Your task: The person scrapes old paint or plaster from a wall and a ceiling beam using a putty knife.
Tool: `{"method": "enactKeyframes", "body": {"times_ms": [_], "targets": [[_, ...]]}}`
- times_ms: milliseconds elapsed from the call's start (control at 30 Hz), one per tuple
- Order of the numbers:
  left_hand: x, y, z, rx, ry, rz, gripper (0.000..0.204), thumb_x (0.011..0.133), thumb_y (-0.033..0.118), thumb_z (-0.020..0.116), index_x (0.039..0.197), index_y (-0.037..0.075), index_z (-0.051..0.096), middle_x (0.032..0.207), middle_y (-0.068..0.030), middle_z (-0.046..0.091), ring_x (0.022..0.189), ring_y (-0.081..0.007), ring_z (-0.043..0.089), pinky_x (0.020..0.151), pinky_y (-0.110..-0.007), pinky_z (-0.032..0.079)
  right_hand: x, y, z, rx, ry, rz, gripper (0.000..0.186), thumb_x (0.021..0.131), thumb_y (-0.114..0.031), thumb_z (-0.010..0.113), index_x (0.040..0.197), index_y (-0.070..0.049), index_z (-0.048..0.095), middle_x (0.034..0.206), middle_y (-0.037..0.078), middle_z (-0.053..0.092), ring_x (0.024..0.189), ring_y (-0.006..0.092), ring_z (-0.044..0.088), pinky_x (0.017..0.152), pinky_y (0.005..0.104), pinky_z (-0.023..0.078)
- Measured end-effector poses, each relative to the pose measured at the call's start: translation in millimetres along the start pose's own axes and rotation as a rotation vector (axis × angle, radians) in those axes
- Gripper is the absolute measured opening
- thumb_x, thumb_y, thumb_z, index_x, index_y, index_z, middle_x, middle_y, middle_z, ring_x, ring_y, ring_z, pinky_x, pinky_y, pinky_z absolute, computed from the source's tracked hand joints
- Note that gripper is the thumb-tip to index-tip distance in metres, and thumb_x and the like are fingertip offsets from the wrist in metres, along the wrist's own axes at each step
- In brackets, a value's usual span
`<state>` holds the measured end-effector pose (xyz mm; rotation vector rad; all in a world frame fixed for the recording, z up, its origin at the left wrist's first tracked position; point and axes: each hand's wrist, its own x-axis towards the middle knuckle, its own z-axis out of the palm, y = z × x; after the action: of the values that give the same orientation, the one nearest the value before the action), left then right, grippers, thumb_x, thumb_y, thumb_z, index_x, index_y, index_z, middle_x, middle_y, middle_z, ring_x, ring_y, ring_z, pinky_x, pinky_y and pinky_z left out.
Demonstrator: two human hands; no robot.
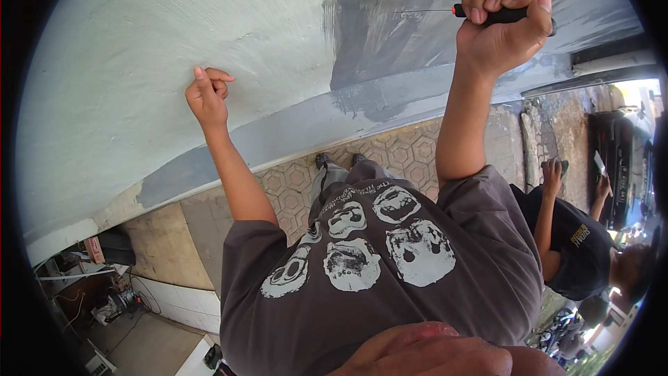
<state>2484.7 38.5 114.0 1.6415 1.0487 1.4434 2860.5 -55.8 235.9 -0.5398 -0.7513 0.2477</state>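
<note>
My right hand (502,31) is wrapped round the black handle of a screwdriver (497,15) with a red collar. Its thin metal shaft points left in front of a dark grey painted patch (390,35) on the wall; I cannot tell whether the tip touches. Near the pale green-grey part of the wall (125,63), my left hand (210,94) is raised with fingers loosely bent, thumb and index finger apart. Nothing shows in it.
A lighter grey band (278,125) runs along the wall's foot above hexagon paving (396,150). On the right, another person (574,240) in a dark shirt holds a dark object and a pale flat one. A parked vehicle (616,167) stands beyond. Cables and clutter (122,303) lie lower left.
</note>
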Motion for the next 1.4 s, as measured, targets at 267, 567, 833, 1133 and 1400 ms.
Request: {"method": "enactKeyframes", "body": {"times_ms": [267,567,833,1133,1400], "targets": [[0,-5,-5,-0.018,-0.018,0.0,0.071,0.112,0.045,0.038,0.067,-0.002,0.066,0.05,0.004,0.036,0.047,-0.0057,0.029,0.048,-0.026,0.021,-9,15,5,0.186,0.003,-0.16,0.045,0.101,-0.028,0.061,0.065,-0.004,0.046,0.053,0.008,0.051,0.039,0.0155,0.045,0.038,0.0306,0.039],[0,-4,-2,-0.01,-0.002,0.001,0.072,0.112,0.046,0.038,0.065,-0.002,0.065,0.05,0.0036,0.037,0.046,-0.0053,0.028,0.048,-0.026,0.02,-8,25,0,0.21,0.139,-0.176,0.031,0.092,-0.018,0.055,0.067,-0.001,0.048,0.053,0.011,0.049,0.038,0.0182,0.044,0.036,0.0316,0.038],[-1,-4,1,0.0,0.045,-0.007,0.074,0.112,0.047,0.038,0.063,-0.002,0.063,0.049,0.0033,0.037,0.045,-0.0058,0.027,0.047,-0.026,0.019,-15,41,-15,-0.055,0.015,-0.055,0.038,0.095,-0.026,0.055,0.066,-0.003,0.046,0.053,0.009,0.048,0.039,0.0172,0.042,0.036,0.0328,0.036],[2,-3,3,-0.057,0.017,-0.007,0.074,0.112,0.048,0.038,0.063,-0.002,0.063,0.049,0.0039,0.036,0.045,-0.0053,0.027,0.047,-0.026,0.019,-14,42,5,0.06,-0.04,-0.161,0.043,0.1,-0.023,0.063,0.065,-0.006,0.044,0.053,0.007,0.052,0.041,0.0125,0.047,0.039,0.0285,0.04],[-9,-3,-4,0.016,0.012,-0.032,0.073,0.112,0.047,0.039,0.063,-0.002,0.064,0.049,0.0042,0.036,0.046,-0.0053,0.027,0.047,-0.026,0.021,-28,34,5,-0.16,0.026,-0.002,0.044,0.099,-0.027,0.064,0.066,-0.004,0.045,0.054,0.007,0.051,0.042,0.0138,0.048,0.039,0.0299,0.04]]}}
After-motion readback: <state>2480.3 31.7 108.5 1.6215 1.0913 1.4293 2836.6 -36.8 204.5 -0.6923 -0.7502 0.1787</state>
